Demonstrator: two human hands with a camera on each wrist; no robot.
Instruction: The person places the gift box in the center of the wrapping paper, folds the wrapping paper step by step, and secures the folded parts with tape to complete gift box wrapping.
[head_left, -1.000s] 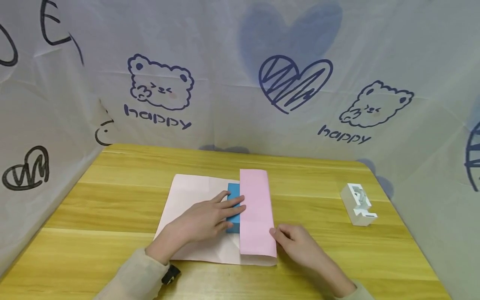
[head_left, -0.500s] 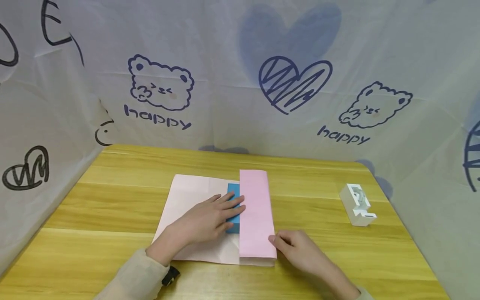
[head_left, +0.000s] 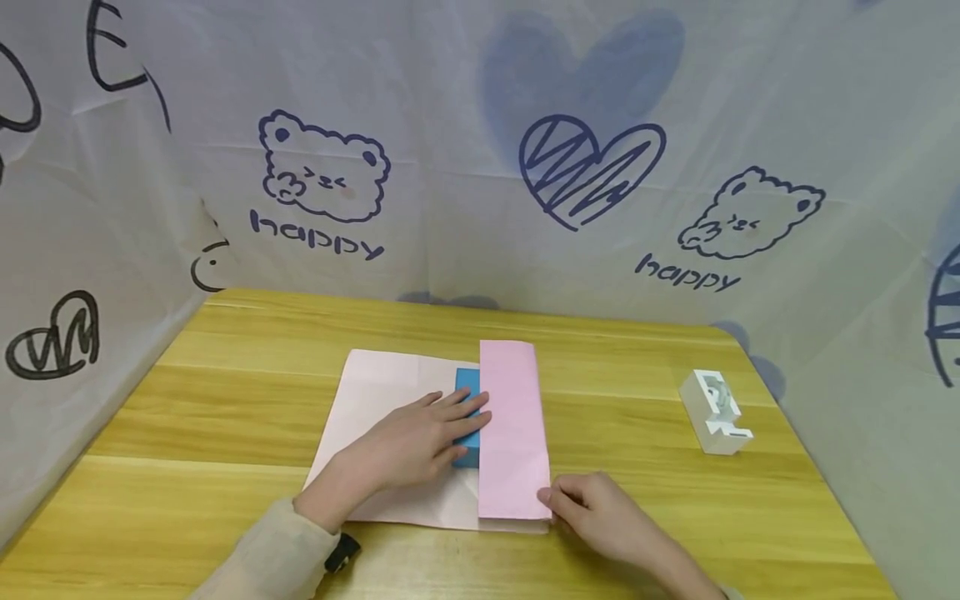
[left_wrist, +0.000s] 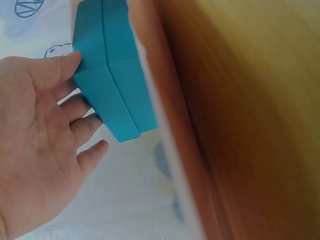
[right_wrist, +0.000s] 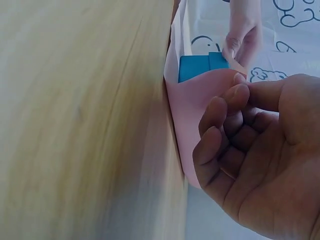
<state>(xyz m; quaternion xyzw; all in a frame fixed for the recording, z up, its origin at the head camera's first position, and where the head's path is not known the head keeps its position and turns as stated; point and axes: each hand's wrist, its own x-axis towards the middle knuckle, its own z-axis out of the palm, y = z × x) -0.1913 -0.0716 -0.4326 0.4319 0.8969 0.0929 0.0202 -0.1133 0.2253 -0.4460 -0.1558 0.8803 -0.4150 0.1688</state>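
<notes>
A sheet of pink paper [head_left: 381, 387] lies on the table, pale side up, and its right part is folded back over a blue box [head_left: 468, 458]. My left hand [head_left: 416, 437] rests on the box with its fingers spread, two fingertips on the edge of the folded flap [head_left: 513, 450]. In the left wrist view, the thumb touches the side of the box [left_wrist: 117, 95]. My right hand [head_left: 600, 512] pinches the fold near its front corner, its other fingers curled. From the right wrist, the paper [right_wrist: 192, 110] curves up around the box toward the thumb and forefinger. The flap hides the box's right part.
A white tape dispenser [head_left: 708, 417] stands on the wooden table [head_left: 247, 392] at the right. Behind the table hangs a white cloth [head_left: 450, 192] with bear and heart drawings. A black band [head_left: 342, 552] shows at the left sleeve.
My right hand has slid along the fold toward the front corner, and the fold's front end now lies flatter and creased. The left hand stays over the box, its fingers slightly shifted.
</notes>
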